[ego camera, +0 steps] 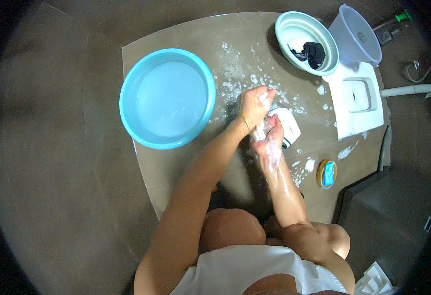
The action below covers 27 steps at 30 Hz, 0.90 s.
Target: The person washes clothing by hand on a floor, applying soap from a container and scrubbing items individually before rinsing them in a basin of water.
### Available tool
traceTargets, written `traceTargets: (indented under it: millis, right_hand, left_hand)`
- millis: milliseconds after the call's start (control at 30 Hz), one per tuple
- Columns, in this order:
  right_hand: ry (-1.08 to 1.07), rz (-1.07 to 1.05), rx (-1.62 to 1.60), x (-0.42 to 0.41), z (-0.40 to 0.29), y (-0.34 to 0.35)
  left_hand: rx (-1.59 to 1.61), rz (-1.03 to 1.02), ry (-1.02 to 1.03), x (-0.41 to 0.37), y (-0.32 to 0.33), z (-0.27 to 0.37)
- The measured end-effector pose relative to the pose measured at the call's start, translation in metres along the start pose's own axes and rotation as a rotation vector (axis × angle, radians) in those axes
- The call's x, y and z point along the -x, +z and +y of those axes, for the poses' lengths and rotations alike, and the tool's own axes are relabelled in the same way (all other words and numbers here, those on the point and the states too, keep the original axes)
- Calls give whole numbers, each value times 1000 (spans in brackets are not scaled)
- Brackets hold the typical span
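Note:
My left hand (254,105) is closed around one end of a soapy white cloth (260,131), just above my right hand (271,136). My right hand is curled on the lower part of the same cloth, with lather over its wrist and forearm. Partly behind my right hand, a white object with a dark edge (291,125) lies on the tiled floor; its kind is unclear. A blue plastic basin (127,121) of cloudy water stands left of both hands. Fingers and folds hide part of the cloth.
A pale green basin (282,27) with dark cloth stands at upper right, beside a translucent bucket (374,55) and a white squat toilet (342,125). A blue soap bar (327,174) sits in a round brown dish (320,177). Suds (234,86) dot the floor.

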State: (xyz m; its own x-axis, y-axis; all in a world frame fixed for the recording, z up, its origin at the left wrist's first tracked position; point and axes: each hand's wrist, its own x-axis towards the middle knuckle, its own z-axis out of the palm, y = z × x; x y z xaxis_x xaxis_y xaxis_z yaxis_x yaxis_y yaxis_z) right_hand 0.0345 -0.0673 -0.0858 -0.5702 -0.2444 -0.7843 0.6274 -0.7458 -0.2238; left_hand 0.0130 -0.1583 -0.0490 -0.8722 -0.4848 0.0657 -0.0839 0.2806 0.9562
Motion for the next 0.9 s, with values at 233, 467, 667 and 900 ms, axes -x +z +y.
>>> traceTargets:
  millis: [233, 467, 667, 900]
  right_hand:
    - [-64, -560, 71, -67, -80, -55]
    - [-172, 9, 131, 26, 7, 17]
    - [-194, -154, 126, 13, -11, 12]
    - [-49, 64, 85, 37, -26, 49]
  left_hand:
    - [50, 8, 450, 69, 34, 33]
    - [-79, 109, -5, 32, -8, -31]
    - [100, 206, 370, 50, 9, 10]
    - [61, 111, 45, 23, -8, -24]
